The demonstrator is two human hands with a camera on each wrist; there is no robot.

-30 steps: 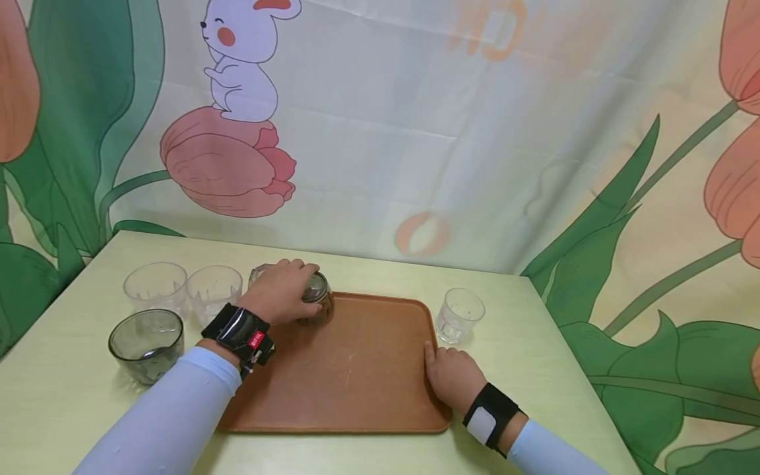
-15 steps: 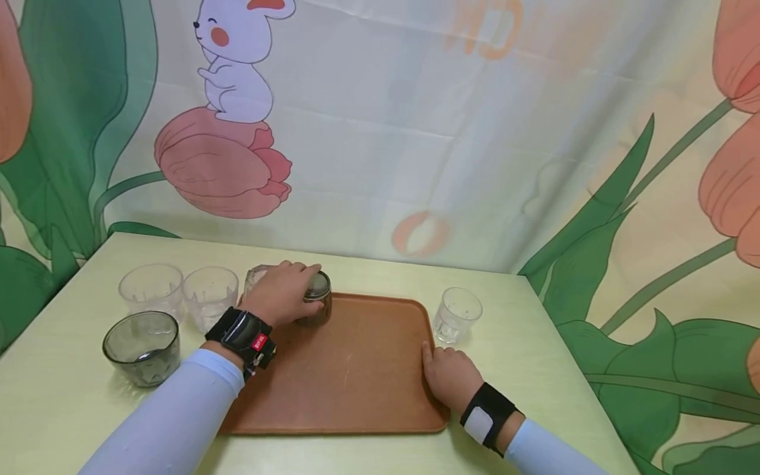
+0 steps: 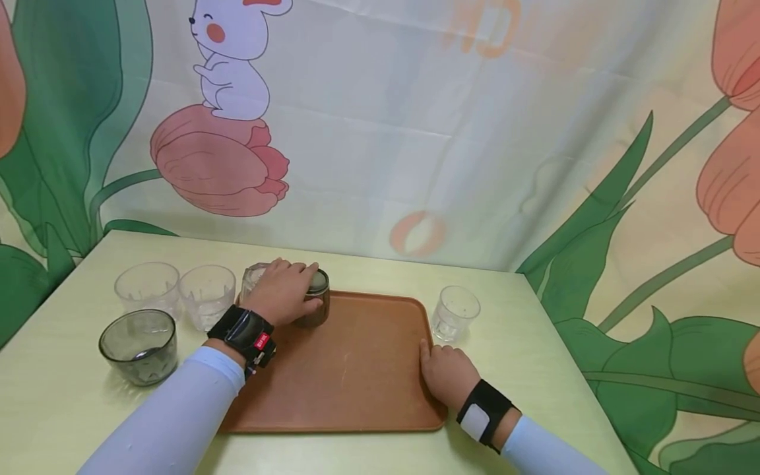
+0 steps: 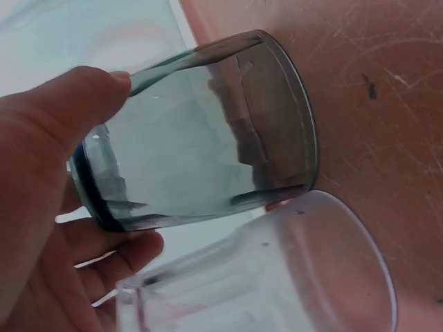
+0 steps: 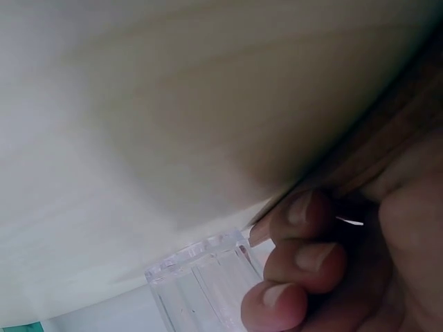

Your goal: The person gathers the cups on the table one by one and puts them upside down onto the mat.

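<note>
My left hand (image 3: 282, 290) holds an upside-down smoky grey glass (image 3: 320, 307) from above, thumb and fingers around its base end. The glass stands at the far left of a brown tray (image 3: 350, 376). Right beside it, a clear glass (image 4: 277, 277) is also mouth down, mostly hidden behind my left hand in the head view. My right hand (image 3: 451, 376) grips the tray's right edge, thumb over the rim and fingers curled below. Just beyond that hand, a small clear glass (image 3: 456, 313) is on the table; its ribbed side shows in the right wrist view.
Left of the tray stand two clear glass bowls or tumblers, one farther left (image 3: 147, 290) and one nearer the tray (image 3: 206, 297). A smoky grey bowl (image 3: 139, 349) sits in front of them, near my left forearm. A printed curtain (image 3: 368, 165) hangs behind the table.
Both hands keep their holds on the smoky glass and the tray. The smoky glass looks slightly more upright, and the head view has shifted a little.
</note>
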